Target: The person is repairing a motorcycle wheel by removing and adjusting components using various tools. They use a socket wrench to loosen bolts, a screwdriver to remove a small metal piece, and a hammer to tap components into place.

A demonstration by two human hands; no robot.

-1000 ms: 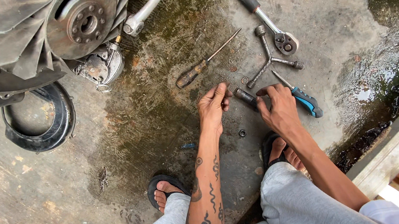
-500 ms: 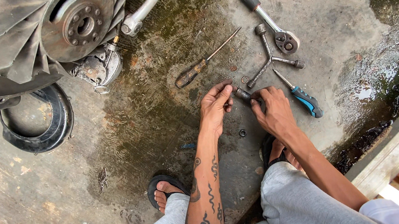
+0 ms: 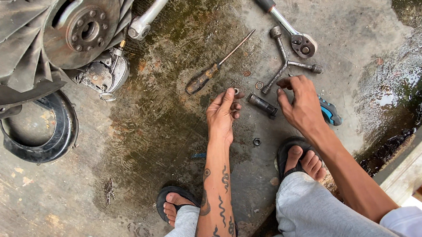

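Wet, stained concrete floor (image 3: 172,156): squatting beside a motorcycle wheel (image 3: 22,45), a person pinches a small ring-shaped part (image 3: 236,91) in the left hand (image 3: 224,114), while the right hand (image 3: 300,104), fingers loosely curled and empty, reaches by the Y-shaped socket wrench (image 3: 286,62); a dark socket (image 3: 263,104) lies between the hands; sorting small fittings seems under way

Damp concrete floor (image 3: 72,218) bears ratchet (image 3: 279,14), screwdriver (image 3: 215,69), Y-wrench (image 3: 286,62), socket (image 3: 262,104).
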